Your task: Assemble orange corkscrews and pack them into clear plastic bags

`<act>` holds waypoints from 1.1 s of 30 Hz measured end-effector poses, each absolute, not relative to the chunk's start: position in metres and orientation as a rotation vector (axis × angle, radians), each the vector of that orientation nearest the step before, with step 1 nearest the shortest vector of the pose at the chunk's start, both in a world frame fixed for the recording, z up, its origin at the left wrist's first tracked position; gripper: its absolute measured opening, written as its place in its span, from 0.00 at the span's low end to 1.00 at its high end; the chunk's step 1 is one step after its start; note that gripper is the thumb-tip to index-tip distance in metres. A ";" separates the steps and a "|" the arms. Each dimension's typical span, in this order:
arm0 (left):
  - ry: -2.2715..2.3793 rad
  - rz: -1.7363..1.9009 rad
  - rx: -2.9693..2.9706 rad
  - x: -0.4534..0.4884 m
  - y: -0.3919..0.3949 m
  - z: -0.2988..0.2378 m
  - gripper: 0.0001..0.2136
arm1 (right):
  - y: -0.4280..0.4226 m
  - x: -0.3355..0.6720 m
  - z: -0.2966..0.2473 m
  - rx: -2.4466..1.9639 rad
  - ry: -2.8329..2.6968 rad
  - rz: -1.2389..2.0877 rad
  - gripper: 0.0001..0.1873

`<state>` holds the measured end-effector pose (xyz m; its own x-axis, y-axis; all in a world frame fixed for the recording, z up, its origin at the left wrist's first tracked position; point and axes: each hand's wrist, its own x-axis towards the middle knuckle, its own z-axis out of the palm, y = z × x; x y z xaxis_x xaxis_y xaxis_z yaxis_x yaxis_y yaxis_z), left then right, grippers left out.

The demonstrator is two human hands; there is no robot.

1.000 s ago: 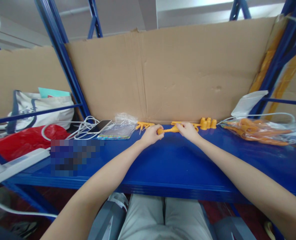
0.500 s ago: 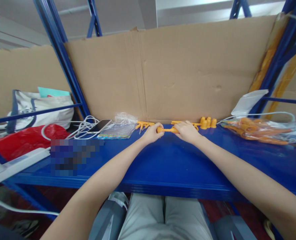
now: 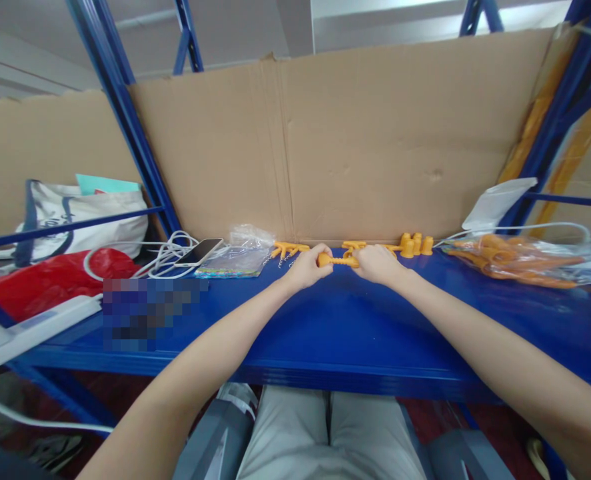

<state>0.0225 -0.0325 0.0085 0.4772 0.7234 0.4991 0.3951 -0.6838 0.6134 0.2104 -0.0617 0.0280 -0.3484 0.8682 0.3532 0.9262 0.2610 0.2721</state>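
My left hand (image 3: 309,267) and my right hand (image 3: 378,263) are both closed on one orange ribbed plastic rod (image 3: 338,261), held level between them just above the blue shelf (image 3: 345,327). The left grips its left end, the right its right end. Behind the hands, against the cardboard, lie more orange plastic parts: a branched piece (image 3: 288,250) to the left and a few small upright caps (image 3: 415,245) to the right.
A cardboard sheet (image 3: 375,140) backs the shelf. On the left lie a clear packet (image 3: 240,257), a phone (image 3: 199,252) with white cables, a red bag (image 3: 45,280) and a white tote. A clear bag of orange parts (image 3: 515,260) lies on the right.
Both hands have kept their grip on the orange rod and shifted slightly toward me and to the right; the rod shows more between them now.
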 end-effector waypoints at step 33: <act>0.879 1.234 2.476 0.026 -0.037 0.008 0.07 | -0.066 0.211 0.037 -1.731 -2.418 -0.669 0.16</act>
